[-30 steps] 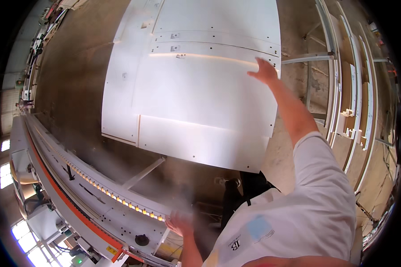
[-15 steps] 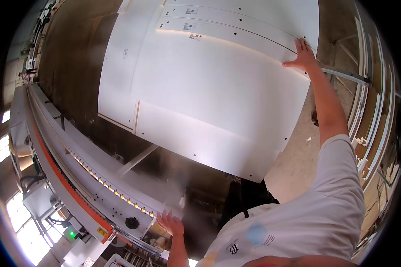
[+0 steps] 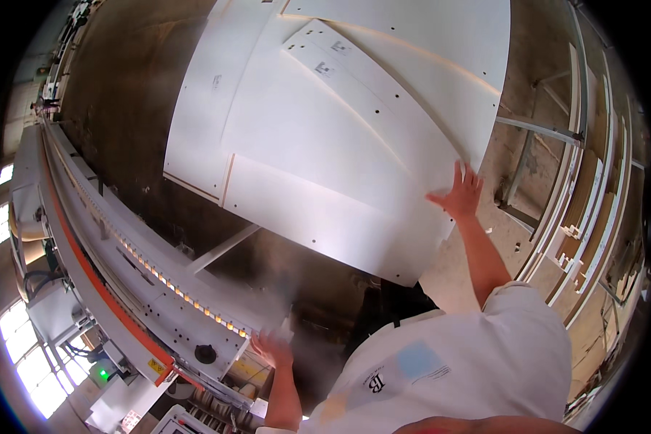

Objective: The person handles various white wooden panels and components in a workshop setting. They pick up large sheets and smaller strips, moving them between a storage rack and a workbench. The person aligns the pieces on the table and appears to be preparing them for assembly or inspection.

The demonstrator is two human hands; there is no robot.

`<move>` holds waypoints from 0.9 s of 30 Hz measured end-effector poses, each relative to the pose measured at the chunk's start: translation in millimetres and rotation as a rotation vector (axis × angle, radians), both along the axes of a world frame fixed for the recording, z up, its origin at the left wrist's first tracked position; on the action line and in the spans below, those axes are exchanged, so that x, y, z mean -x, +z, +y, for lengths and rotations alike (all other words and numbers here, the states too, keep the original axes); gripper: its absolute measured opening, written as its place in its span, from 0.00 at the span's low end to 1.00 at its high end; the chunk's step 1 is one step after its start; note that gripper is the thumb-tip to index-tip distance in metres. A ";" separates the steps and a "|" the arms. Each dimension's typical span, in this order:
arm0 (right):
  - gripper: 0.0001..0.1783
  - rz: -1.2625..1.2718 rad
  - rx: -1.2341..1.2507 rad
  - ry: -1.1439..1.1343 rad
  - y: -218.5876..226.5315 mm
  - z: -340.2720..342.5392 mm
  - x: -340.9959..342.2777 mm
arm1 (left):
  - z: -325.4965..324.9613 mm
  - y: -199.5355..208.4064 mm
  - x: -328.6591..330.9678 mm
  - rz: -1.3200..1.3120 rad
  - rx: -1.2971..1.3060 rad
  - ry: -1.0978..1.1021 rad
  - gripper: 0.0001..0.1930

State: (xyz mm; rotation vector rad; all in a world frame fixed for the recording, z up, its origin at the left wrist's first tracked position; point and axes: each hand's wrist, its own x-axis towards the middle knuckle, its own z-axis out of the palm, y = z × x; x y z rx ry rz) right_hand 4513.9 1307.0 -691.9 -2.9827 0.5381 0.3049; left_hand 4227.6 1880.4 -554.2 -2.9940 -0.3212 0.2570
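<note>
two narrow white strips (image 3: 362, 94), seemingly edge to edge, lie slantwise on top of a stack of larger white panels (image 3: 289, 137), one end up toward the far left and the other close by the right hand (image 3: 461, 194). that hand is opened wide, fingers fanned, over the near end of the strips — it looks laid on the board rather than gripping it, though whether the fingertips bear down is hard to tell. the left hand (image 3: 273, 349) is blurred, its fingers loosely spread and nothing seen in it, just beside the end of a long grey machine (image 3: 184, 325) with a row of yellow rollers (image 3: 207, 312); i cannot tell if the two touch. as far as the work shows, the strips are turned askew to the panels beneath but lie wholly on the stack, not lifted off, and the larger panels sit flat under them, apparently undisturbed. off to the right, past a metal frame (image 3: 542, 130), more boards (image 3: 593, 210) stand in long rows.
</note>
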 end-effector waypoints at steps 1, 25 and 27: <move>0.71 0.030 -0.031 -0.030 3.7 9.1 20.0 | -1.5 0.2 0.2 -0.013 0.001 -0.004 0.13; 0.41 -0.556 -0.167 -0.146 74.8 40.6 30.7 | 16.6 -8.8 20.4 -0.261 0.096 -0.076 0.13; 0.39 -0.669 -0.159 -0.001 93.9 60.6 60.2 | 12.1 -3.9 17.7 -0.285 0.124 -0.051 0.14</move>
